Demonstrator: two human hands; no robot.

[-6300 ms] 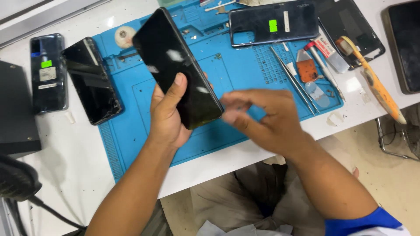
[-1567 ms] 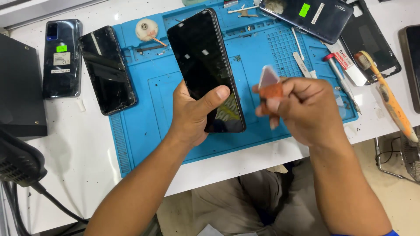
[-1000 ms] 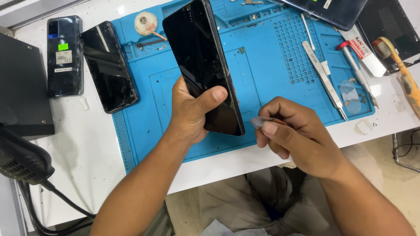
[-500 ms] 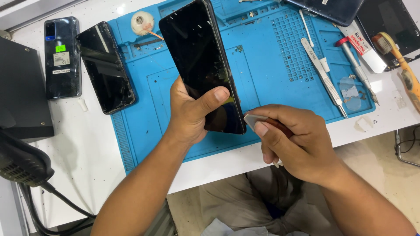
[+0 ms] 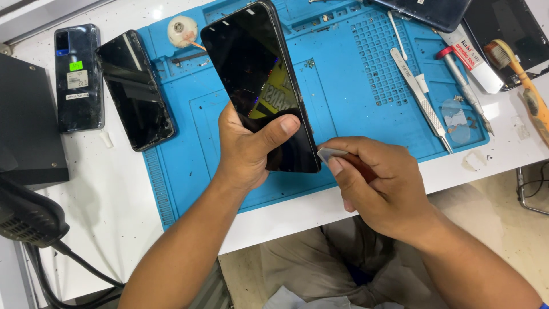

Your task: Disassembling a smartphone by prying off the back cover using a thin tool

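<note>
My left hand (image 5: 249, 150) grips the lower end of a black smartphone (image 5: 254, 74), screen up, tilted above the blue work mat (image 5: 354, 109). The thumb lies across the dark glass. My right hand (image 5: 380, 186) pinches a thin flat metal blade with a dark red handle (image 5: 337, 155). The blade tip touches the phone's lower right edge.
Two more dark phones (image 5: 134, 88) (image 5: 78, 77) lie left of the mat on the white bench. Tweezers (image 5: 420, 97), a screwdriver (image 5: 460, 83) and a clear pick rest on the mat's right side. A yellow-handled brush (image 5: 523, 86), other phones and a black box (image 5: 26, 120) surround it.
My right hand, which held an orange pick up earlier, has come down to the phone's lower right edge with the metal blade. The phone stays in my left hand.
</note>
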